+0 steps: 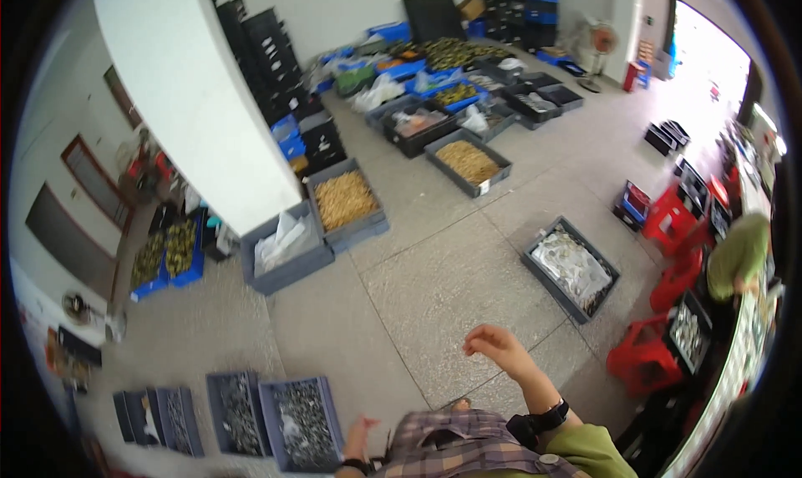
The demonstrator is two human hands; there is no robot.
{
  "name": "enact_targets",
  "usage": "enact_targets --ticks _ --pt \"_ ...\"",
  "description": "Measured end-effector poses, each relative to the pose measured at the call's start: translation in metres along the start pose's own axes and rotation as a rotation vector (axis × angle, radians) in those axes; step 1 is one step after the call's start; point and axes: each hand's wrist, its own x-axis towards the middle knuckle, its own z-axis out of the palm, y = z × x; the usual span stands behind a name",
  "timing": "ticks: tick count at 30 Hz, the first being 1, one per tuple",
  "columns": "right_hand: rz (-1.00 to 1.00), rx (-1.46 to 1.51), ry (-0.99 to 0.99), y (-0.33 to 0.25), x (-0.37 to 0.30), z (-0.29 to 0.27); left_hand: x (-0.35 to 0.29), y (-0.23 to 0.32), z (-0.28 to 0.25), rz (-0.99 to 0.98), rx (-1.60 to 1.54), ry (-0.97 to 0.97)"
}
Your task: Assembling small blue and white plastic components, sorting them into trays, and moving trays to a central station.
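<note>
My right hand (497,347) is held out over the bare floor in front of me. Its fingers are loosely bent and apart, with nothing in them. Low by my body, my left hand (360,436) is small and somewhat blurred; its fingers look stretched out and no object shows in it. Nearest to the left hand is a grey-blue crate (332,403) of small dark metallic-looking parts. A grey crate (532,259) with a clear plastic sheet over pale parts lies on the floor beyond my right hand. Neither hand touches a crate.
A white pillar (196,102) rises at left, beside a crate of tan pieces (344,200). Another tan-filled crate (468,162) lies ahead. Stacked black crates (267,60) stand behind the pillar. Red stools (645,359) line the right side, near a person in green (739,256) at a bench.
</note>
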Motion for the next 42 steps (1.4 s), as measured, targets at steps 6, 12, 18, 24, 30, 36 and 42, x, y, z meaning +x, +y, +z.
enact_targets --ticks 6,12,18,24,30,36,42 --pt "-0.034 0.071 0.181 -0.026 0.091 -0.058 0.115 0.118 0.019 0.097 -0.523 0.078" --pt "0.055 0.028 0.277 -0.021 0.242 -0.137 0.261 0.208 0.037 0.093 -0.481 0.054" --pt "0.02 -0.047 0.293 -0.089 0.427 -0.191 0.381 0.392 0.035 0.151 -0.26 0.068" --pt "0.11 -0.002 0.283 -0.098 0.627 -0.25 0.522 0.569 0.052 0.233 -0.311 -0.076" --pt "0.137 -0.208 0.053 -0.093 0.913 -0.313 0.626 0.666 0.059 -0.002 -0.454 0.083" --pt "0.085 -0.264 -0.374 -0.153 1.204 -0.217 0.661 0.755 0.021 -0.021 -0.887 0.333" --pt "0.315 0.007 -0.613 -0.09 1.44 -0.101 0.768 0.639 0.052 -0.084 -0.519 0.652"
